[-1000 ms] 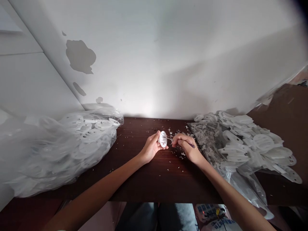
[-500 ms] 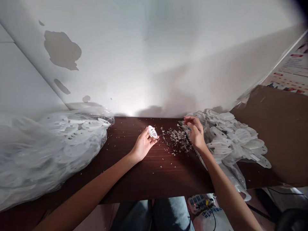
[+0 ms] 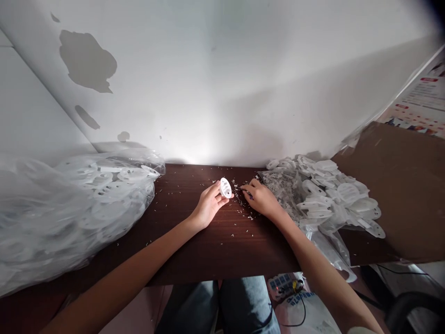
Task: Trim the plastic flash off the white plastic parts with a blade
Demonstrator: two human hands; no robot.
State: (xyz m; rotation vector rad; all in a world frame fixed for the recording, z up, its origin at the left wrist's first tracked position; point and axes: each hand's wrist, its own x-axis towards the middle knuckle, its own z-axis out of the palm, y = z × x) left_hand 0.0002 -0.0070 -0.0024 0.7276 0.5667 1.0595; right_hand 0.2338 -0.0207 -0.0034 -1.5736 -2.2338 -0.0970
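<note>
My left hand point(image 3: 207, 207) pinches a small white oval plastic part point(image 3: 225, 188) by its edge, its slotted face tipped toward me. To the right, my right hand point(image 3: 260, 198) is low over a scatter of tiny metal and white bits point(image 3: 237, 188), fingers curled together. A bluish-purple spot of a thin tool point(image 3: 251, 196) shows between those fingers; the rest of it is hidden. The fingertips of the right hand are a short way from the oval part and apart from it. Under and behind the right hand, a heap of small clear and grey pieces point(image 3: 283, 185) spreads out.
A large clear bag point(image 3: 104, 222) full of white oval parts lies on the left. More white parts point(image 3: 323, 195) are piled on plastic at the right, beside a brown cardboard box point(image 3: 392, 185). Small slivers dot the dark wooden table point(image 3: 208, 250). A power strip point(image 3: 281, 284) sits below.
My right hand has moved left and down from above the heap toward the oval part, its thin tool now mostly hidden. The left hand has shifted slightly right, still holding the part.
</note>
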